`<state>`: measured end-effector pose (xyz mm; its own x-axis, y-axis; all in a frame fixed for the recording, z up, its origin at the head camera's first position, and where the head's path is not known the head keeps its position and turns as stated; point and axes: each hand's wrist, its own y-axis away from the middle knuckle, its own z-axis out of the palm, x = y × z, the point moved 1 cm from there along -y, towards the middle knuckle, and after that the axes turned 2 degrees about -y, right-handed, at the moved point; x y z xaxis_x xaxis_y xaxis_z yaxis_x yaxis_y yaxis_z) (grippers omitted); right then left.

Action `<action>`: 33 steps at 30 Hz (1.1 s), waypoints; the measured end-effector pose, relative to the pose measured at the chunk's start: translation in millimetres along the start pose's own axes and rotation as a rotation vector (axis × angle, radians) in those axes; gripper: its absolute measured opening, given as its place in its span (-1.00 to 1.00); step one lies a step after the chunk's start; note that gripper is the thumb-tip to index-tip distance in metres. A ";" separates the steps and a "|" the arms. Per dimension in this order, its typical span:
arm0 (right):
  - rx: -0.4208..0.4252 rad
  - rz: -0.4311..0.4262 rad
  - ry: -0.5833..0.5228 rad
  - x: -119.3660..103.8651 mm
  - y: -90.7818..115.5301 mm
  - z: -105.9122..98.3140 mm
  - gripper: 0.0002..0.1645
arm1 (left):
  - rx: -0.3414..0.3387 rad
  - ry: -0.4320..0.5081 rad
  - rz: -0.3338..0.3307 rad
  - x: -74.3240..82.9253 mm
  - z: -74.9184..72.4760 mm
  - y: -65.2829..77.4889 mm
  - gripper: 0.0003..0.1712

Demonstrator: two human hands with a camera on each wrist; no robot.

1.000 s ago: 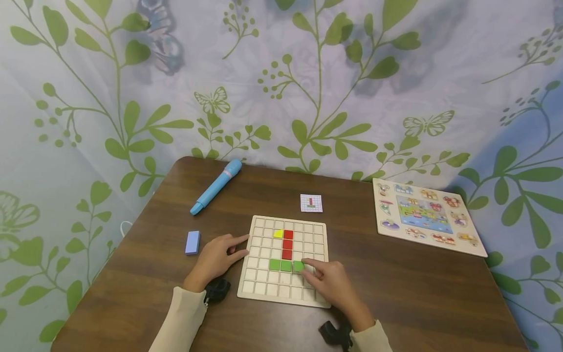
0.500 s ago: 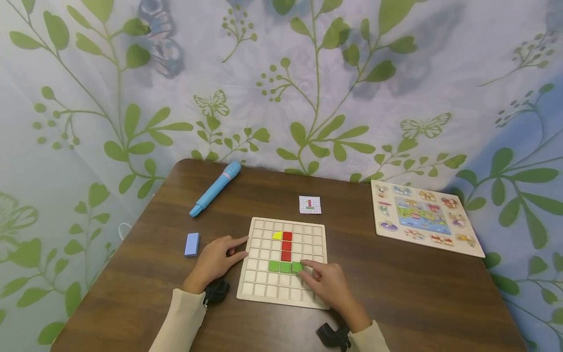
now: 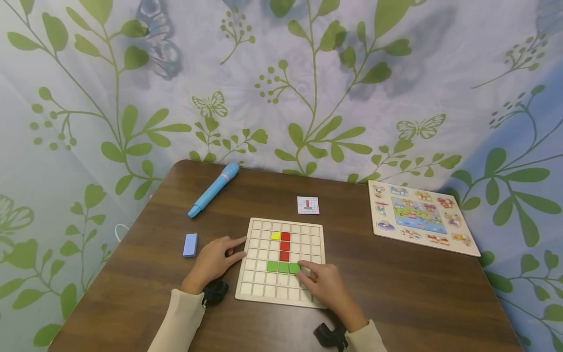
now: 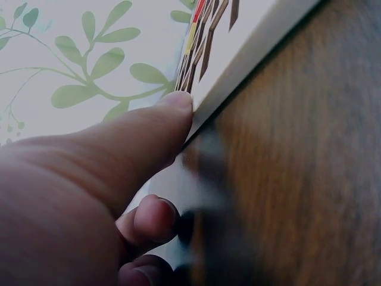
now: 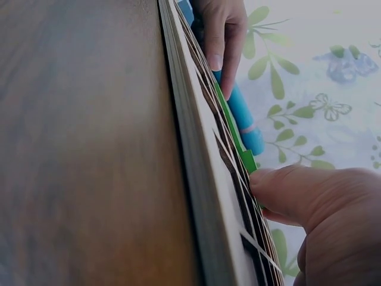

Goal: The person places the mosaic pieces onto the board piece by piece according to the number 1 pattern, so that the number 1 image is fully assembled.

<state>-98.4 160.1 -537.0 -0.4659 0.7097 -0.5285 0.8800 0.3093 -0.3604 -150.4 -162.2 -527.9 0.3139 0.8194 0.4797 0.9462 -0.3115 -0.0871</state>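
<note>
A wooden grid board [image 3: 281,301] lies on the table between both hands. On it, three red square tiles [image 3: 285,246] form a column, with a yellow curved-edge tile [image 3: 275,235] beside the top one. Below the column runs a row of green square tiles; my right hand [image 3: 327,286] pinches the rightmost green tile [image 3: 294,268] with thumb and index finger. In the right wrist view this green tile [image 5: 247,159] sits slightly raised beside the thumb. My left hand [image 3: 213,261] touches the board's left edge with its extended index finger and thumb; its other fingers are bent under.
A small printed pattern card [image 3: 308,205] lies behind the board. To the left are a blue block [image 3: 190,245] and a blue toy microphone [image 3: 213,190]. A wooden picture puzzle [image 3: 422,230] lies at the right. A leaf-patterned cloth [image 3: 246,73] hangs behind the table.
My right hand has shifted the rightmost green tile slightly left, closing the gap to its neighbour. The left hand stays at the board's edge. The head view has drifted a little.
</note>
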 end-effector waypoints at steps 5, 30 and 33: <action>0.004 0.002 0.019 -0.7 -0.1 -0.6 -0.71 | 0.001 0.003 0.002 1.8 -1.5 -1.0 -0.43; -0.036 0.053 -0.016 2.4 5.9 -2.3 -0.58 | 0.004 0.006 0.007 1.4 4.0 2.3 -0.45; 0.023 0.029 -0.047 7.9 8.7 -7.2 -0.57 | -0.004 0.020 0.007 0.7 4.1 3.3 -0.44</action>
<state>-93.8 172.9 -538.8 -0.4447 0.6876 -0.5740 0.8910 0.2744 -0.3616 -146.7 -160.7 -531.3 0.3183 0.8074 0.4967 0.9439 -0.3185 -0.0872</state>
